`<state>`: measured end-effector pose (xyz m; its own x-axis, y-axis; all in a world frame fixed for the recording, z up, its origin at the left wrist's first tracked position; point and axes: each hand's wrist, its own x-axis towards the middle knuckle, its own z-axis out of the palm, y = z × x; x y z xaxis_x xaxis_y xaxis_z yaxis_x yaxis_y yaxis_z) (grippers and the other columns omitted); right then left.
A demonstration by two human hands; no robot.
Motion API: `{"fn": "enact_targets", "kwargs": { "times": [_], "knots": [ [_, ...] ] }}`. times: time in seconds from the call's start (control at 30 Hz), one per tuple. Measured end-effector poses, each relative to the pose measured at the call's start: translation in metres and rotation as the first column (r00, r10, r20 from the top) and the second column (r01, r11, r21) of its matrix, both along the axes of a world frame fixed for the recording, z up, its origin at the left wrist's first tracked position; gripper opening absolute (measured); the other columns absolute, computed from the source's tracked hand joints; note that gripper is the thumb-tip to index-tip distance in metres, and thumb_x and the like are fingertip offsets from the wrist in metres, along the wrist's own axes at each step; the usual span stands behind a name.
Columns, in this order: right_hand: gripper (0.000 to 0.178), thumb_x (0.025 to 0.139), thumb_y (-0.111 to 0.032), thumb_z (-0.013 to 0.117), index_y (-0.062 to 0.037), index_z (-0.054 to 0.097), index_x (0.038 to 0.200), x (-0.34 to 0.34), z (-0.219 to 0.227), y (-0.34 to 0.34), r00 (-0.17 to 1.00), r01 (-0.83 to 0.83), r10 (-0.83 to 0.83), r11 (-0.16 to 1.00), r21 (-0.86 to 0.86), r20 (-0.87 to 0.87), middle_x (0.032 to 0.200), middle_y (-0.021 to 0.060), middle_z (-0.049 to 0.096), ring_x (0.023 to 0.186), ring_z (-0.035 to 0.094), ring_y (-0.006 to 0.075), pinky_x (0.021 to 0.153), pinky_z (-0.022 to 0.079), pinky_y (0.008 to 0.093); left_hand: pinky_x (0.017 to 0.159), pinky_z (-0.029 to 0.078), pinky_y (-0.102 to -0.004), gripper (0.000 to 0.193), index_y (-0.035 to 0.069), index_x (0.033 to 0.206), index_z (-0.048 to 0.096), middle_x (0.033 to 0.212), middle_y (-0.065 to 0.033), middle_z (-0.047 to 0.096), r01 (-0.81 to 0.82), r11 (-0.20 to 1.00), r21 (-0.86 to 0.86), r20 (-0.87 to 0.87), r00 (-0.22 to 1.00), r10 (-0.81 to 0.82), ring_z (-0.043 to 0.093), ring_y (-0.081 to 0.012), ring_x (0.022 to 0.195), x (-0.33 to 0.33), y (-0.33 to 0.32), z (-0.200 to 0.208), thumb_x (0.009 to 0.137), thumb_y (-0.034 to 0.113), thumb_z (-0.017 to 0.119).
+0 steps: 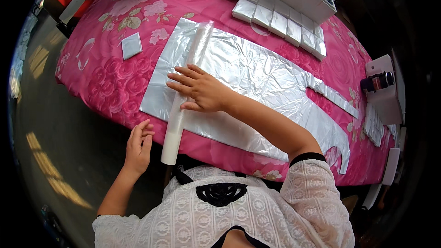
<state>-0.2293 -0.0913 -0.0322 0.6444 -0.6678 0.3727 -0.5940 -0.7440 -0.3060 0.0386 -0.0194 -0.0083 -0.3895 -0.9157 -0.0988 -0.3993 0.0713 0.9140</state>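
Flat right hand (198,89) presses plastic roll (183,96).

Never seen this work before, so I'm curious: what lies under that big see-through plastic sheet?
Under the plastic sheet lies the pink flowered tablecloth, showing around its edges. On top, the right hand presses a plastic roll. The table itself is covered.
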Motion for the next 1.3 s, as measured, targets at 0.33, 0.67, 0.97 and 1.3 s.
{"fn": "enact_targets", "kwargs": {
  "times": [0.33,0.67,0.97,1.3],
  "knots": [
    [0.058,0.078,-0.022,0.05,-0.0017,0.033,0.13,0.089,-0.004,-0.031,0.854,0.424,-0.432,0.901,0.093,0.291,0.133,0.0213,0.033,0.128,0.024,0.0341,0.106,0.013,0.0451,0.072,0.045,-0.0292,0.046,-0.003,0.107,0.048,0.089,-0.011,0.055,-0.006,0.997,0.082,0.188,0.982,-0.01,0.056,-0.0184,0.081,-0.01,-0.01,-0.006,0.071,0.015,0.069],
    [0.059,0.073,-0.053,0.061,-0.0053,0.047,0.105,0.018,0.058,0.023,0.003,-0.705,-0.633,0.547,0.451,0.774,0.094,0.011,0.055,0.084,0.057,0.0184,0.073,0.048,0.0313,0.064,0.05,-0.029,0.069,-0.007,0.122,0.038,0.087,-0.0118,0.058,0.725,0.522,0.449,-0.802,0.585,-0.122,0.058,-0.0149,0.07,-0.071,0.01,0.02,0.068,0.027,0.065],
    [0.068,0.07,-0.056,0.065,0.0009,0.049,0.104,-0.069,0.082,0.088,0.151,-0.084,-0.752,0.637,0.766,0.642,0.084,0.0077,0.055,0.077,0.056,0.0141,0.07,0.047,0.0297,0.059,0.046,-0.026,0.038,-0.001,0.1,0.05,0.078,-0.005,0.055,0.435,0.693,0.575,-0.393,0.89,-0.232,0.055,-0.0114,0.066,-0.143,0.034,0.037,0.071,0.013,0.069],
    [0.047,0.068,-0.034,0.076,-0.0012,0.056,0.096,-0.09,0.076,0.165,0.081,-0.058,-0.815,0.571,0.819,0.574,0.077,0.0012,0.057,0.067,0.053,0.0058,0.053,0.039,0.0181,0.06,0.046,-0.0261,0.034,-0.001,0.097,0.051,0.078,-0.0042,0.056,0.443,0.705,0.553,-0.366,0.89,-0.272,0.055,-0.011,0.066,-0.164,0.066,0.029,0.071,0.013,0.069]
  ]
}}
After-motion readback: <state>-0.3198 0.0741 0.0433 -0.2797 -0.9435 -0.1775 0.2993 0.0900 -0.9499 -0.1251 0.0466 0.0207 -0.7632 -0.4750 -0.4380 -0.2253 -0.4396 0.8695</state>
